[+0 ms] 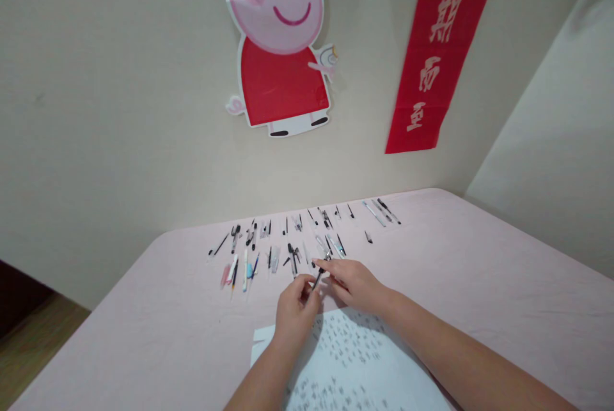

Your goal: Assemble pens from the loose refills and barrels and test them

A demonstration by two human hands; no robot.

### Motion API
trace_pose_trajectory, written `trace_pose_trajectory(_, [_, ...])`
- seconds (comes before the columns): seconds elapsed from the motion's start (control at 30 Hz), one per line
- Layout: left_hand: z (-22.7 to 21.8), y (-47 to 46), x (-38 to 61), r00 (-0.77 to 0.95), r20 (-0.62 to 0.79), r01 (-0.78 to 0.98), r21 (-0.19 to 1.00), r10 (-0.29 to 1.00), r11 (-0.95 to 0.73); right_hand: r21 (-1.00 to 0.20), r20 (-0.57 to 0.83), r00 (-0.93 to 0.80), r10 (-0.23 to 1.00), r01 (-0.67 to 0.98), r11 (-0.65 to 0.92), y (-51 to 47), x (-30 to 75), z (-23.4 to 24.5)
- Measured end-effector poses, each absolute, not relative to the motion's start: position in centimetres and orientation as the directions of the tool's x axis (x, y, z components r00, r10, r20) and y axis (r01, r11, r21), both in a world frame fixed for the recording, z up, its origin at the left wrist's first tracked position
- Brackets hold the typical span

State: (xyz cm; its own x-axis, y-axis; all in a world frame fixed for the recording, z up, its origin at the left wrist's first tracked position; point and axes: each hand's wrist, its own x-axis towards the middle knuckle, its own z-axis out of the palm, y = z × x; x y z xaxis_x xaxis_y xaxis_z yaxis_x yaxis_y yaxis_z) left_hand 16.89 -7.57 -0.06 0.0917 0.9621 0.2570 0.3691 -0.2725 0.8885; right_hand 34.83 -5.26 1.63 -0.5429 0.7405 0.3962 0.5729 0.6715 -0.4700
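My left hand (296, 310) is closed around a slim dark pen (317, 279), which tilts up and to the right. The fingers of my right hand (357, 282) pinch the pen's black upper end; whether that end is a separate cap I cannot make out. Both hands are just above the near edge of a spread of pen parts. Close beyond them lie a clear pen barrel with black pieces (293, 259) and a few more slender parts (328, 245). Under my wrists is a white sheet of paper (355, 360) covered in handwritten characters.
Disassembled pens lie in two rough rows on the pink-covered table (158, 328). Whole-looking pens (384, 211) are at the far right, a small dark cap (368, 237) nearer. Pink and blue pen parts (245, 270) lie left. A wall with a pig cutout (285, 82) stands behind.
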Motion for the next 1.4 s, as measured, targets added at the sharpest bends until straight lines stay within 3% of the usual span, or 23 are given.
trace_pose_trajectory(0.27, [-1.0,-7.4,16.9,0.189,0.203,0.312,0.915,0.961,-0.254,-0.577,0.354,-0.440,0.825,0.591,0.563,-5.2,34.6,1.2])
trace_pose_trajectory(0.5, [-0.5,-7.5,16.8,0.165,0.187,0.244,0.943,0.968,-0.224,-0.669,0.347,-0.161,0.924,0.648,0.364,-5.2,35.3,1.7])
trace_pose_trajectory(0.6, [-0.3,-7.4,16.8,0.110,0.175,0.215,0.957,0.978,-0.195,-0.777,0.323,-0.082,0.943,0.546,0.313,-5.9,35.5,2.0])
trace_pose_trajectory(0.73, [-0.1,-7.4,16.8,0.058,0.149,0.161,0.974,0.987,-0.156,-0.947,0.194,-0.070,0.979,0.245,0.205,-8.0,34.7,2.5])
trace_pose_trajectory(0.93, [0.1,-7.4,16.8,0.043,0.175,0.126,0.976,0.984,-0.179,-0.998,-0.010,-0.250,0.968,0.059,0.005,-11.8,31.9,2.8])
trace_pose_trajectory(1.1, [0.0,-7.3,16.7,0.026,0.127,0.071,0.989,0.992,-0.128,-0.990,-0.105,-0.374,0.922,0.132,-0.059,-13.3,29.8,1.3])
trace_pose_trajectory(1.4, [-0.3,-7.2,16.6,0.031,0.105,0.079,0.991,0.994,-0.107,-0.883,0.007,-0.312,0.950,0.443,0.152,-13.9,30.9,-0.4])
